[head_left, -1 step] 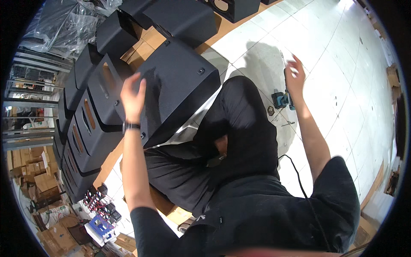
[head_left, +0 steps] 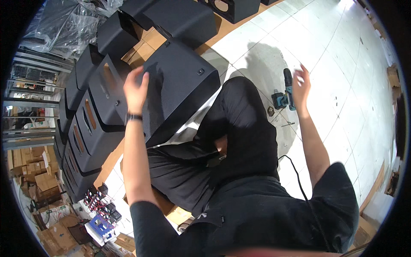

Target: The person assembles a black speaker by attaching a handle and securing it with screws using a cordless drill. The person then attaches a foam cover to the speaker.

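A black textured box, like a speaker cabinet (head_left: 180, 81), lies tilted beside my legs, with small corner fittings. Over its left part my left hand (head_left: 136, 90) is raised, thumb and fingers apart, nothing visible between them; whether it touches the box I cannot tell. To the right, my right hand (head_left: 301, 88) is held above the floor, fingers loosely curled and apart, somewhat blurred. Just left of that hand a teal and black cordless drill (head_left: 289, 88) lies on the tiles. Near the drill's battery are a small round metal piece (head_left: 270, 111) and a thin dark bit (head_left: 288, 124).
Several similar black cabinets (head_left: 92, 122) stand in rows on cardboard to the left and far side. Clear plastic wrapping (head_left: 64, 28) covers things at far left. Wired parts (head_left: 100, 199) and a blue-white tray (head_left: 100, 229) sit at lower left. A black cable (head_left: 295, 169) runs beside me.
My left hand has shifted slightly right and its fingers have turned. My right hand has moved a little to the right and nearer me, uncovering more of the drill.
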### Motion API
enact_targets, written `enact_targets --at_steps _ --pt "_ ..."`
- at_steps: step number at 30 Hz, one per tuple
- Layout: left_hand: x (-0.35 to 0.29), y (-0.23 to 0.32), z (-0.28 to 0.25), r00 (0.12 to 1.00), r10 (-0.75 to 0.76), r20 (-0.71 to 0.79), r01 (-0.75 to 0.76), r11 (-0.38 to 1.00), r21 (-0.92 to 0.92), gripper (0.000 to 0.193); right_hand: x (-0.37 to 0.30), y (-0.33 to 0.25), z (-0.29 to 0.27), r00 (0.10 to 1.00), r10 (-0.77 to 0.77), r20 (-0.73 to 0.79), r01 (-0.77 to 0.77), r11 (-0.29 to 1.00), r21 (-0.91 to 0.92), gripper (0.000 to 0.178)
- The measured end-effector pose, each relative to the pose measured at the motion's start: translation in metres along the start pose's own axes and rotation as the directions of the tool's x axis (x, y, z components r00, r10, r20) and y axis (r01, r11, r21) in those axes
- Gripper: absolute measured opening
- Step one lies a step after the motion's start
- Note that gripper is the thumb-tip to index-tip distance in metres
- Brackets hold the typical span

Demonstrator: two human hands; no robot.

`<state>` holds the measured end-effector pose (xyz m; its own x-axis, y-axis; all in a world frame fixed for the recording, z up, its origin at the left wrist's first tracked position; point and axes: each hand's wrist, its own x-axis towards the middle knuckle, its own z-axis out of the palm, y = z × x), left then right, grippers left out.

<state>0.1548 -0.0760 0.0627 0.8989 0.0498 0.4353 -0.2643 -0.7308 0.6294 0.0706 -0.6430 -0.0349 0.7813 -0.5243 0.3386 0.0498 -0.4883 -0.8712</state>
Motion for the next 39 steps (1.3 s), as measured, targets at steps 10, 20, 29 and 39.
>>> enact_targets --at_steps 10,20,29,39 --pt "0.131 -0.042 0.116 0.981 -0.083 0.175 0.015 0.934 0.357 0.045 -0.228 0.145 -0.141 0.903 0.428 -0.028 -0.419 0.866 -0.274 0.048" --pt "0.127 -0.028 0.126 0.988 -0.087 0.127 0.018 0.883 0.468 0.034 -0.252 0.169 -0.155 0.857 0.494 0.147 -0.436 0.846 -0.306 0.052" --pt "0.134 -0.061 0.129 0.985 -0.044 0.168 -0.011 0.949 0.315 0.053 -0.206 0.195 -0.107 0.898 0.423 0.121 -0.403 0.901 -0.161 0.064" --pt "-0.058 0.067 -0.031 0.965 0.263 -0.008 -0.245 0.911 0.332 0.064 -0.101 0.291 -0.015 0.930 0.348 0.115 -0.339 0.936 -0.096 0.086"
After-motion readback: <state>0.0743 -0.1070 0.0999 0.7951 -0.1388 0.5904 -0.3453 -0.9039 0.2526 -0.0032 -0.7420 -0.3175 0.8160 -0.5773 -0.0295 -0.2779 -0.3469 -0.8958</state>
